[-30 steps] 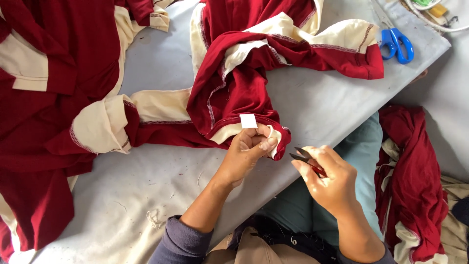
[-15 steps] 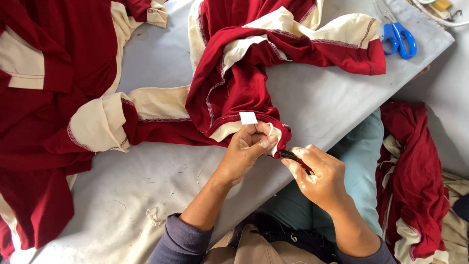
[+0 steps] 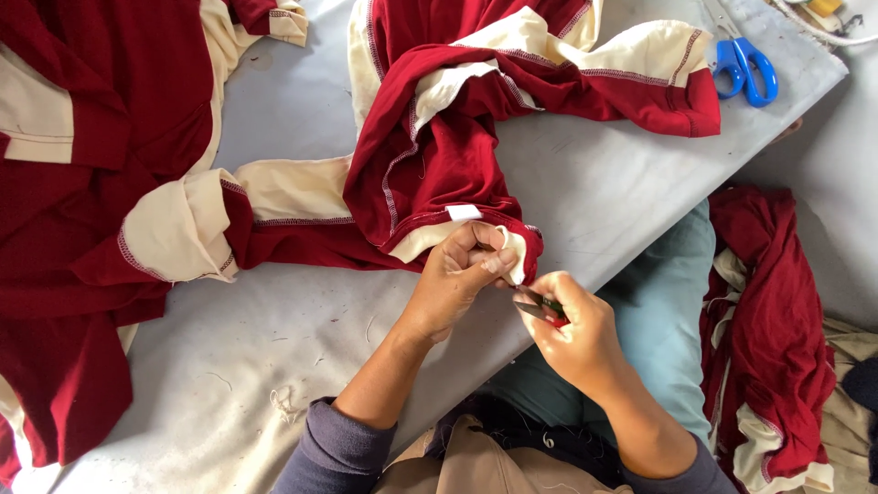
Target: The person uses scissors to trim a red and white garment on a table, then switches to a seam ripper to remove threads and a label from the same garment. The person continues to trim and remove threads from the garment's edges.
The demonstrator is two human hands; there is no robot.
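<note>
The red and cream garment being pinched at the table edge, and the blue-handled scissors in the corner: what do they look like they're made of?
The garment looks like soft knit fabric, matte; it folds and bunches loosely, with visible stitching along the seams. The scissors appear to have glossy blue plastic handles; the blades look like metal, though they are hard to make out. The left hand pinches the hem.

The garment pinched at the centre is dark red with cream panels — the seams are picked out in pale, dotted stitching, and a small white tag is seen on its hem. At nine o'clock a second garment is coloured the same red and cream. The bench is covered in plain pale grey. Scissors with bright blue handles are seen at two o'clock. At four o'clock a red-and-cream heap is shown — beside light teal cloth.
</note>
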